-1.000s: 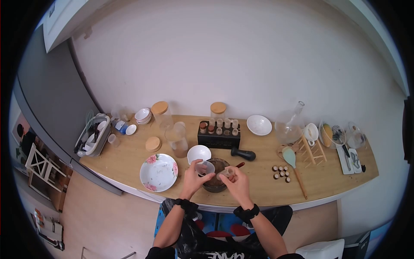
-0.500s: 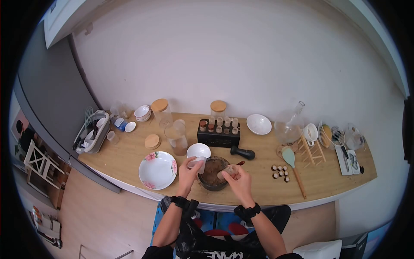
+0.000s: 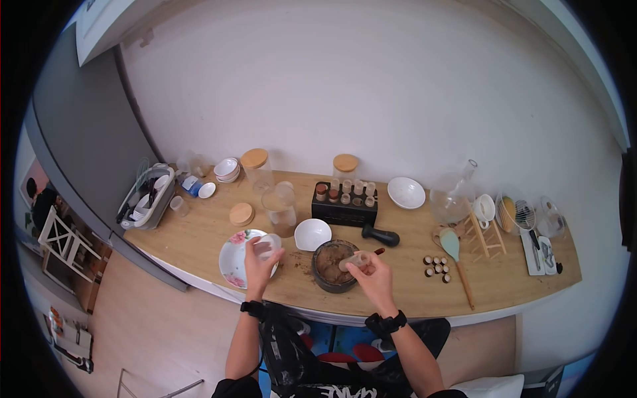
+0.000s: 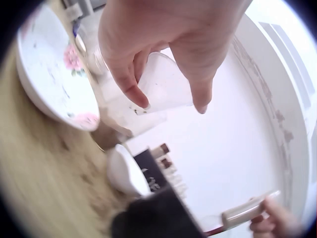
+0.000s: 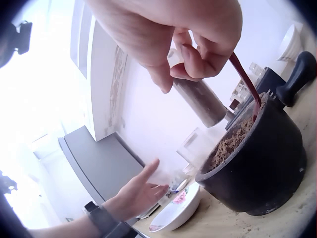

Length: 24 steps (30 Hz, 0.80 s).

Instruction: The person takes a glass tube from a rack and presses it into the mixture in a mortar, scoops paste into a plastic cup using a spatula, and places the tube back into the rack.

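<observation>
My left hand (image 3: 261,260) grips a small clear plastic cup (image 4: 166,87) and holds it over the floral plate (image 3: 233,257). In the left wrist view my thumb and fingers (image 4: 130,84) wrap the cup's wall. My right hand (image 3: 373,273) pinches a small glass spice vial (image 5: 198,99), tilted, with its mouth over the dark mortar bowl (image 3: 334,266). The mortar (image 5: 257,171) holds brown ground powder, and a red-handled utensil (image 5: 244,79) leans inside it.
On the wooden counter (image 3: 398,292) are a white bowl (image 3: 312,234), a black spice rack (image 3: 345,205) with vials, a black pestle (image 3: 381,235), glass jars (image 3: 279,207), several small corks (image 3: 436,266), a spatula (image 3: 456,257) and a dish rack (image 3: 144,199) at the left.
My left hand has carried the clear cup leftwards, from over the mortar to above the floral plate. My right hand stays at the mortar with the vial.
</observation>
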Available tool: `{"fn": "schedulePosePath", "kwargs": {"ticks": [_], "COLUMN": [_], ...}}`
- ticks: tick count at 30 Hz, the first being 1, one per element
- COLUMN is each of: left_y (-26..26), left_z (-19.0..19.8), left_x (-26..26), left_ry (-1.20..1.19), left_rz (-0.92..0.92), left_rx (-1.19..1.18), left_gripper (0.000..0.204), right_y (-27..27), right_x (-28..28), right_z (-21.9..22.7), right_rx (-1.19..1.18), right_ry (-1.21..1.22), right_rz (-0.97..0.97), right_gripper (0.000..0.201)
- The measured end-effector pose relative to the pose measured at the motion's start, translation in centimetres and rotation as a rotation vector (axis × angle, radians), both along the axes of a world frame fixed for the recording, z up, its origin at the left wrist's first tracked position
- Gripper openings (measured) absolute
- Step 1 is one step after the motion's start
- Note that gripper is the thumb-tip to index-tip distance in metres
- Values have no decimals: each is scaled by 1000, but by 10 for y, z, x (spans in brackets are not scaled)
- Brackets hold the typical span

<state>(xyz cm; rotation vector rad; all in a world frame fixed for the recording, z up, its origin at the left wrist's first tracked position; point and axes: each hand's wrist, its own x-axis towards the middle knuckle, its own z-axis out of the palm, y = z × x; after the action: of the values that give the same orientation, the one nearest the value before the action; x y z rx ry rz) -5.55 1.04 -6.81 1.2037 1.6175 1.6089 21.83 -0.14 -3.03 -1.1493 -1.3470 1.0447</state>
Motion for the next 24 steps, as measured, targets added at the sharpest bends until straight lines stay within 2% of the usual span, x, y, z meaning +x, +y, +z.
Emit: {"fn": "schedulePosePath", "kwargs": {"ticks": [1,5,12,14,15,17,18,20,24], "left_y": [-2,-11,-12,-10,-9,-12,-5,-13,-16], "left_z": [-7,-36,-64,-65,-68,-66,-60,-66,-60], "left_x": [-10,-43,-63,-66,-66,-64,-69,-67,-65], "left_ry": [307,431,453,467,458,468,473,517,558], "left_rz": [130,196,189,172,176,162,164,155,149], "left_rx": [37,-111,-189,-223,-225,-255,-235,-238,-234], "left_gripper": [67,73,79,80,80,81,81,83,84], "right_y": [0,0,19,20,28,37,42,38,41], "right_x": [0,-7,-15,-21,-19,-13,-14,-13,-12], "right_z": [3,-3,12,23,21,12,11,12,24], "right_rx": [11,109,120,167,166,313,331,112,168], "right_ry": [-3,-5,-118,125,117,-435,-430,-139,-35], "right_rz": [34,102,80,33,39,63,55,52,76], "right_gripper": [30,29,25,27,27,28,28,28,24]}}
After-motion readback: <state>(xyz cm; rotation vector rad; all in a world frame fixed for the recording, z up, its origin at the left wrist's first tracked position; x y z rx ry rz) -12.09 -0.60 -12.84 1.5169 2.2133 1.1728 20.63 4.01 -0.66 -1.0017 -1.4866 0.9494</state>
